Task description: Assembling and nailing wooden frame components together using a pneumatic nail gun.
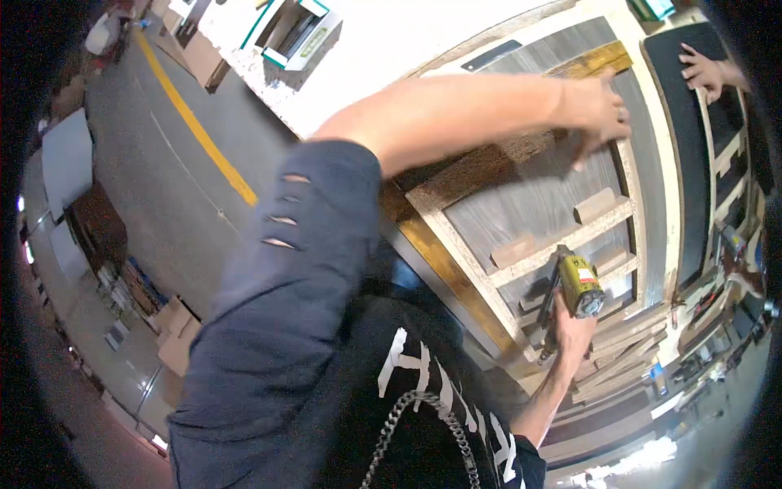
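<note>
My left hand (599,110) reaches across the far part of a grey wood-grain panel (521,204). Its fingers are apart and a little blurred, by the corner of the chipboard frame (464,257) on the panel; nothing shows in them. Closer to me, my right hand (573,328) grips a yellow and black nail gun (580,285), whose nose meets or hangs just over a crossbar of the frame. Small wood blocks (601,205) sit along that crossbar. A brown wood strip (590,69) lies beyond my left hand.
Another person's hand (702,72) rests on a dark panel (676,130) at the far right. Wood strips (623,350) are stacked beside my right forearm. An open white and green box (297,37) stands on the table. A yellow line (191,118) marks the floor at left.
</note>
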{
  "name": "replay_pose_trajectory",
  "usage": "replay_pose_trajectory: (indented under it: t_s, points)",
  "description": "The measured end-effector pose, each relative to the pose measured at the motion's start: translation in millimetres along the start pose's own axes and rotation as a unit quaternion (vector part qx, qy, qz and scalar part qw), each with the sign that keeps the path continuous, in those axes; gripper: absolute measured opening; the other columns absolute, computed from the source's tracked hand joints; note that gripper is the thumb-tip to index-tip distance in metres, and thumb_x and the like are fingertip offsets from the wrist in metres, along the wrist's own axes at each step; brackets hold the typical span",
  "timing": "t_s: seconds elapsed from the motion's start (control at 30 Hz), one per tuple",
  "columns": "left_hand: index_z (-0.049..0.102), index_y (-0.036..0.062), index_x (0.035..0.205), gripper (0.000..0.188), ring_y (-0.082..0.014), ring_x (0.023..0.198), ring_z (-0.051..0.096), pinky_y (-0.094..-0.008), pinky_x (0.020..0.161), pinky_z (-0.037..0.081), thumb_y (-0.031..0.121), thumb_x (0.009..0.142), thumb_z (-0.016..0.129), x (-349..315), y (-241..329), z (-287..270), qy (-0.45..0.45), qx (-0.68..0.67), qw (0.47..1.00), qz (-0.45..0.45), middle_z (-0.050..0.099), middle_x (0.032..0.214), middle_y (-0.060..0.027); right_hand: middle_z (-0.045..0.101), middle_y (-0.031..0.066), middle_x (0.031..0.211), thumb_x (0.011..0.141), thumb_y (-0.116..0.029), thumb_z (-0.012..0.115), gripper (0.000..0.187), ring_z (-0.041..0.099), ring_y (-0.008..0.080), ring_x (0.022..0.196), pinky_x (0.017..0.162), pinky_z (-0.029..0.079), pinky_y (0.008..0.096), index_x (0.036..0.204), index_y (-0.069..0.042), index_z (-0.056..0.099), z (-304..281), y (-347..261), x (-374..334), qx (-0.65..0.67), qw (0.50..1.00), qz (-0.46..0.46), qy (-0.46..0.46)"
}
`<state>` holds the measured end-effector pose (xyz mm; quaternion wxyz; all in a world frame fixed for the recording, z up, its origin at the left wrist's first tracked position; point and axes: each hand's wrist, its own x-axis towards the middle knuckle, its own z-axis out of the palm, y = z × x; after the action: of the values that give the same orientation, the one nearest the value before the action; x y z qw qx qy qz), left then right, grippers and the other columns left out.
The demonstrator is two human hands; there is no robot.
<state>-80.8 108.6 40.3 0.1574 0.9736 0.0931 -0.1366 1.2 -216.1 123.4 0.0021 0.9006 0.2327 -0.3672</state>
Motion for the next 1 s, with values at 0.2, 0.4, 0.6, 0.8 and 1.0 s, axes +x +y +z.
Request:
replay_pose_trajectory:
  t_s: [0.2,0.4,0.6,0.8,1.0]
  points:
    - [-0.002,0.0235,0.157,0.131,-0.029,0.151,0.004,-0.0578,0.12,0.005,0.061,0.064,0.082,-14.0,-4.8,-16.7,-0.13,0.168,0.977,0.005,0.002,0.164,-0.0097,0.058,0.0264,0.121,0.073,-0.04,0.082,0.075,0.06,0.0362,0.11,0.097,0.046,0.0412,0.125,0.006,0.054,-1.4,10.8,9.0,-0.003,0.999,-0.039,-0.002]
    - [-0.003,0.0232,0.157,0.135,-0.03,0.151,0.001,-0.058,0.12,0.004,0.055,0.061,0.086,-14.3,0.3,-17.8,-0.15,0.16,0.976,-0.013,0.001,0.164,-0.0104,0.063,0.0264,0.112,0.075,-0.037,0.078,0.06,0.063,0.0366,0.105,0.091,0.049,0.0442,0.116,0.004,0.062,-8.5,-3.4,6.7,0.018,0.998,-0.046,-0.045]
    - [-0.002,0.0227,0.157,0.138,-0.0322,0.15,0.005,-0.0578,0.12,0.008,0.051,0.058,0.089,-18.5,2.4,-18.0,-0.154,0.159,0.975,-0.021,0.005,0.164,-0.0113,0.067,0.0197,0.075,0.075,-0.013,0.074,0.027,0.068,0.03,0.068,0.065,0.051,0.0383,0.097,0.001,0.068,12.0,-63.1,-37.0,0.013,0.972,-0.225,-0.065]
    - [0.0,0.0224,0.157,0.135,-0.0325,0.15,0.004,-0.0563,0.12,0.01,0.05,0.06,0.089,-18.1,-0.2,-21.1,-0.12,0.123,0.985,-0.006,0.007,0.163,-0.0116,0.067,0.0192,0.074,0.073,-0.021,0.081,0.028,0.07,0.0324,0.067,0.059,0.054,0.0379,0.089,-0.004,0.064,69.6,-122.3,-63.0,0.09,0.91,-0.387,-0.116]
    - [0.011,0.023,0.156,0.135,-0.0305,0.149,0.011,-0.0507,0.12,0.016,0.048,0.051,0.092,-18.0,-16.5,-7.3,-0.074,0.087,0.993,0.013,0.013,0.162,-0.0112,0.069,0.0191,0.081,0.071,-0.014,0.082,0.031,0.069,0.0364,0.077,0.066,0.054,0.0383,0.095,-0.005,0.064,101.2,-135.0,-62.5,0.086,0.939,-0.3,-0.147]
